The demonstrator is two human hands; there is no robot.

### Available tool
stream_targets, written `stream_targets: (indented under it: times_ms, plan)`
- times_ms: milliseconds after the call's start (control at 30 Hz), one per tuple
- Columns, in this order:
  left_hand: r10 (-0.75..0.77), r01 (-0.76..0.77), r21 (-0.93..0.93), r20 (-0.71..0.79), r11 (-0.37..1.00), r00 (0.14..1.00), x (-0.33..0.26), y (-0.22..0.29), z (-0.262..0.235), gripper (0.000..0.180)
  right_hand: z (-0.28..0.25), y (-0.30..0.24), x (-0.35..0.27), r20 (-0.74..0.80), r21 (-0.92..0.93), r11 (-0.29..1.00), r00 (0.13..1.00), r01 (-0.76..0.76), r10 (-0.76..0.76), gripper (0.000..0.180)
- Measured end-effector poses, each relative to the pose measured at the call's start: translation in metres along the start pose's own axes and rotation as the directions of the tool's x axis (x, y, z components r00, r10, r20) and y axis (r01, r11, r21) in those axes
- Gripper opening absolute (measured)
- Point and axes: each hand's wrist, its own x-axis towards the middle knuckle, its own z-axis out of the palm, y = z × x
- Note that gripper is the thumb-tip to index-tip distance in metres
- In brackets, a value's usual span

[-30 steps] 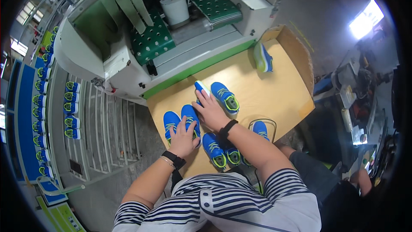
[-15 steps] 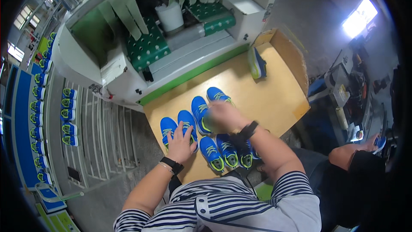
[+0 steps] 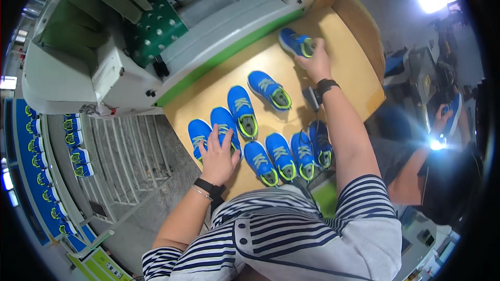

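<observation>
Several small blue shoes with lime-green trim lie on a tan wooden table [image 3: 344,36]. My left hand [image 3: 219,158] rests flat on a pair of them [image 3: 211,130] at the table's near left. My right hand [image 3: 314,62] reaches to the far side and grips a single blue shoe [image 3: 294,42] by its heel end. Between the hands lie two more shoes [image 3: 255,101], and a row of several shoes [image 3: 289,155] lines the near edge by my striped shirt.
A green and white machine [image 3: 156,31] with a perforated green belt runs along the table's far side. A metal rack [image 3: 125,156] stands left, with more blue shoes [image 3: 73,145] on shelves beyond. Another person [image 3: 442,171] sits at right. A raised cardboard wall [image 3: 364,26] borders the table's right end.
My right hand has left the near row and stretched to the far shoe by the machine, closing on it. My left hand stays on the pair at left.
</observation>
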Motion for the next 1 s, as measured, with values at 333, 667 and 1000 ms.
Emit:
stream_targets:
  times_ms: [333, 667, 1000]
  plan:
    - [0.022, -0.021, 0.025, -0.059, 0.999, 0.998, -0.002, -0.004, 0.009, 0.07, -0.123, 0.052, -0.154, 0.086, -0.295, 0.954, 0.994, -0.046, 0.074, 0.075]
    - [0.004, -0.004, 0.037, -0.001, 0.999, 1.0, -0.002, -0.004, 0.008, 0.069, -0.27, 0.033, -0.225, -0.212, -0.258, 0.963, 0.977, -0.073, 0.017, 0.071]
    - [-0.027, 0.026, 0.044, 0.02, 0.999, 0.999, -0.004, 0.0, 0.003, 0.069, -0.158, 0.027, -0.178, -0.083, -0.232, 0.957, 0.977, 0.173, -0.196, 0.074]
